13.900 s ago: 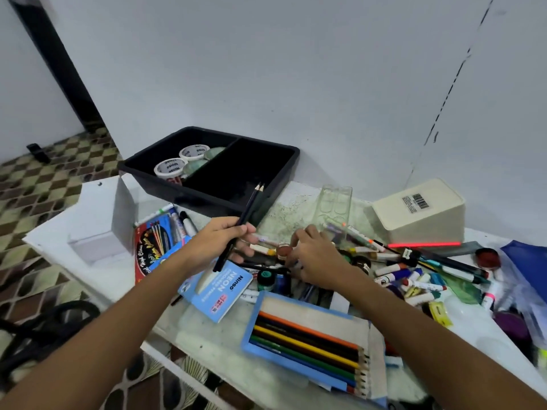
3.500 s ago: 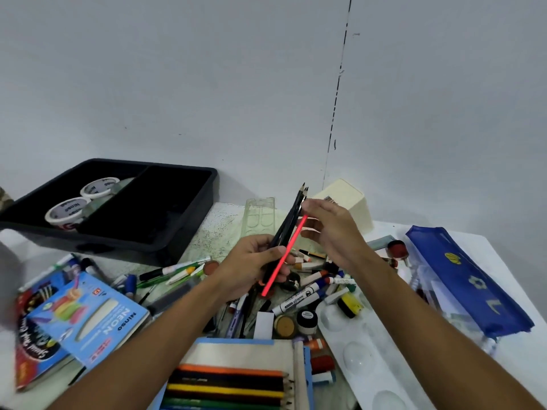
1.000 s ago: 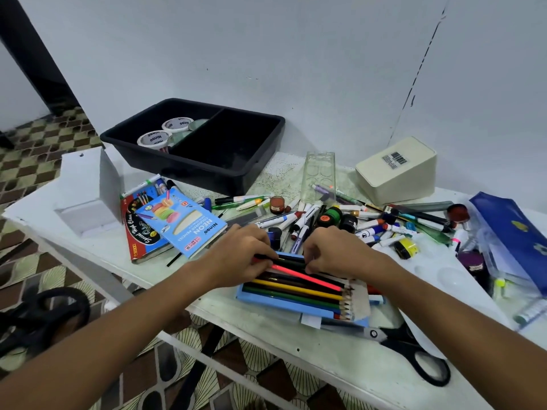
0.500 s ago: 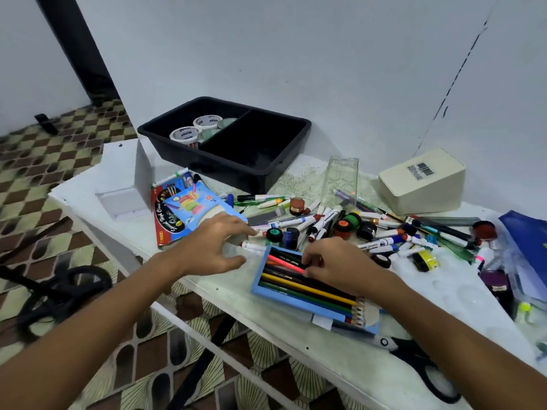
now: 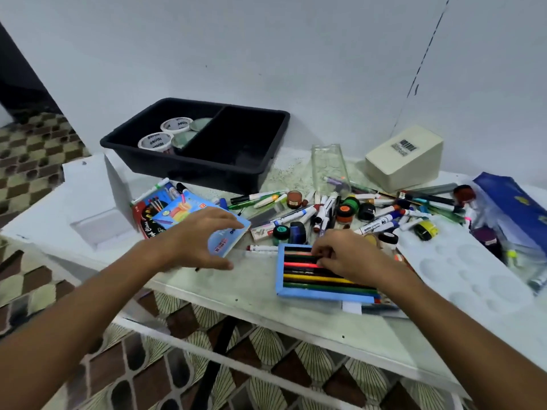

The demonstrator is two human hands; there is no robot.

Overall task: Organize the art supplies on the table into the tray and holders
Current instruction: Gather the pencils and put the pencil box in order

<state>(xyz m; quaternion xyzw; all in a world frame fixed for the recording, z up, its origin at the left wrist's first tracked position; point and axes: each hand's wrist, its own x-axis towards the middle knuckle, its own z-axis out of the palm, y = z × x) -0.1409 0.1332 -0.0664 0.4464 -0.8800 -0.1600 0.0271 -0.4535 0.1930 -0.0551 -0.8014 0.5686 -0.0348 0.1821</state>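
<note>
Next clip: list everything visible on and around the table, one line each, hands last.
tray: one, black, two compartments, back of table
tape rolls: two, white, left compartment
pencil box: one, blue, open, front edge
loose markers: many, mixed colours, table centre
cream box: one, barcode label, by the wall
palette: one, white, right side
pouch: one, blue, far right
booklet: one, light blue, left of centre
left hand: open, fingers spread over the booklet
right hand: fingers curled on pencils in the box
</note>
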